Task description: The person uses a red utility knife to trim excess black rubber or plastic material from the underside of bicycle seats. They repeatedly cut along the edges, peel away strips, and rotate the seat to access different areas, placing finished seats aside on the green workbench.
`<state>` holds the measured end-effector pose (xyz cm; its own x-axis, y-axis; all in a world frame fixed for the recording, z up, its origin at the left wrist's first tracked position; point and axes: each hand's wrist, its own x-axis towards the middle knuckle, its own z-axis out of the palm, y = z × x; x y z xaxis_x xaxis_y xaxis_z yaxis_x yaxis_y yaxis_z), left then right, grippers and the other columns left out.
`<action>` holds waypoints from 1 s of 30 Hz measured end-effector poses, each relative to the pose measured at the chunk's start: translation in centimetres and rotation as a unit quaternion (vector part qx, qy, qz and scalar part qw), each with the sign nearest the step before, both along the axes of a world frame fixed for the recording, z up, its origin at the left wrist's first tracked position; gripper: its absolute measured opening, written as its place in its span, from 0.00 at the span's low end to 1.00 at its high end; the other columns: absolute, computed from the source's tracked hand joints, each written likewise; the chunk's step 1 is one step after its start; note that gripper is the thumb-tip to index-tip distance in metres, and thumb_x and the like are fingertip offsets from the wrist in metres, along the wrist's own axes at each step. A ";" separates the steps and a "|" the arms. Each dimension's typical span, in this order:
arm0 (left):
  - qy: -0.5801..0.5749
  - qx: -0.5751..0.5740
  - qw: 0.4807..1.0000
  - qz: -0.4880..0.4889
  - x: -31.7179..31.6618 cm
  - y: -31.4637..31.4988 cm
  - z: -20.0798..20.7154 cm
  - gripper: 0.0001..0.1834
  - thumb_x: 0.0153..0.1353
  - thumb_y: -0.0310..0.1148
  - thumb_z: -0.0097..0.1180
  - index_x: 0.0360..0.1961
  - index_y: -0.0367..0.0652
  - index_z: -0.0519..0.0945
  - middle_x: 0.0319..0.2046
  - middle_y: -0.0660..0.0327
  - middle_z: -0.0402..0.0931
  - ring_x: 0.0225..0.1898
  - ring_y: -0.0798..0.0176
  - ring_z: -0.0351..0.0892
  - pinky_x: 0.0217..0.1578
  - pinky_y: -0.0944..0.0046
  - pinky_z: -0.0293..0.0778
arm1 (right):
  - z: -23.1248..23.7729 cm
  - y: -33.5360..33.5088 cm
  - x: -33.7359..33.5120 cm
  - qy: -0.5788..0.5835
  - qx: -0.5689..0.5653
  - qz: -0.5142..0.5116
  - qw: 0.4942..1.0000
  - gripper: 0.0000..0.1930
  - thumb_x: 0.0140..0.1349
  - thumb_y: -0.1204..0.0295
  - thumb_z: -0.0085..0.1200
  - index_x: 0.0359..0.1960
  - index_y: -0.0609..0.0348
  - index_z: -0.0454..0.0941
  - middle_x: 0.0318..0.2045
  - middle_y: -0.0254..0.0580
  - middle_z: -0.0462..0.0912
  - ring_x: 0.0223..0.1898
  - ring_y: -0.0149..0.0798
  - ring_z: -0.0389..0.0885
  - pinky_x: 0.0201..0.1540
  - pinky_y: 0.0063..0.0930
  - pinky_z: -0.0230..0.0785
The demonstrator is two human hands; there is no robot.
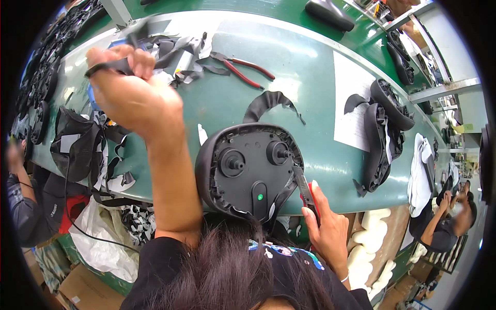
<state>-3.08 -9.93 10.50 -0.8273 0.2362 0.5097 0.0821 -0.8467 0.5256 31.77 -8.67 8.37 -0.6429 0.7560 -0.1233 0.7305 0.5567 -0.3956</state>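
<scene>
A black padded saddle [243, 178] lies underside up at the near edge of the table, with two round posts on its base. My right hand [330, 230] grips a utility knife [308, 194] with a red handle, its blade at the saddle's right rim. Off to the upper left, my left hand [137, 95] is raised over the table, fingers closed on a black strip of cover material [116, 67]; motion blurs it a little. Beyond the saddle lies a curved black offcut [268, 104]. Loose cover material hangs at the saddle's lower right rim.
Red-handled pliers [240, 71] lie on the green table [320, 170]. Scraps [178, 54] are heaped at the far left, beside a black bundle [72, 137]. More saddles [380, 134] rest on the right near a paper sheet [351, 93]. Other people [447, 217] work at both sides.
</scene>
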 end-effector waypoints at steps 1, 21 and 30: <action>0.033 -0.205 0.969 0.133 1.8 1.5 -1.2 0.08 0.65 0.35 0.46 0.28 0.46 0.69 0.23 0.66 0.64 0.24 0.71 0.63 0.27 0.69 0.62 | -0.3 0.4 0.2 0.039 -0.039 -0.021 0.998 0.27 0.62 0.67 0.55 0.64 0.52 0.65 0.26 0.49 0.82 0.18 0.49 0.79 0.23 0.37 0.67; 0.428 -0.350 0.645 -0.527 5.7 3.4 -6.4 0.15 0.62 0.40 0.57 0.33 0.36 0.79 0.32 0.55 0.77 0.38 0.59 0.78 0.38 0.60 0.72 | -3.5 17.8 -4.1 0.371 -0.045 -0.188 0.908 0.22 0.62 0.74 0.53 0.58 0.63 0.67 0.34 0.32 0.75 0.25 0.21 0.71 0.19 0.14 0.62; 0.192 -0.467 0.798 -0.330 4.5 7.4 -11.5 0.15 0.64 0.36 0.56 0.25 0.36 0.78 0.19 0.64 0.73 0.20 0.74 0.72 0.20 0.72 0.68 | -5.8 40.8 -23.5 0.545 -0.274 -0.145 0.779 0.29 0.54 0.64 0.61 0.59 0.53 0.67 0.46 0.40 0.73 0.40 0.37 0.78 0.41 0.30 0.72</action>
<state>1.43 -2.55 -1.02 -0.1917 0.9805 0.0428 0.0868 -0.0265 0.9959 8.26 32.17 2.57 -0.4028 0.9150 0.0212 -0.1411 -0.0392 -0.9892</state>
